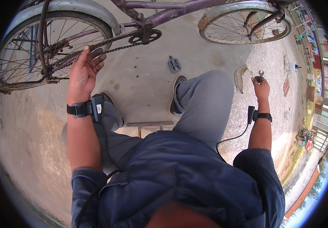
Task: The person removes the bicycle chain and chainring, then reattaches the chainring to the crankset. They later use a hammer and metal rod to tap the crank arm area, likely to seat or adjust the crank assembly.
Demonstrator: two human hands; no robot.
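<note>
My left hand [83, 74] is raised beside the bicycle chain [112, 48], palm toward me, thumb and darkened fingers apart. Its fingertips overlap the chain's lower run near the rear wheel [23, 49]; whether they touch it is unclear. I see nothing held in it. Out to the right, my right hand [262, 89] is closed around an open-end wrench [261, 73], whose jaw sticks up above the fingers. The purple bicycle frame [167, 14] runs across the top of the view, with the chainring [145, 37] in the middle.
A loose grey pedal [174, 65] lies on the concrete between my feet and the bicycle. A curved pale piece [240, 78] is beside my right hand. The front wheel [245, 24] stands at the upper right. Below me is a low wooden stool edge [150, 124].
</note>
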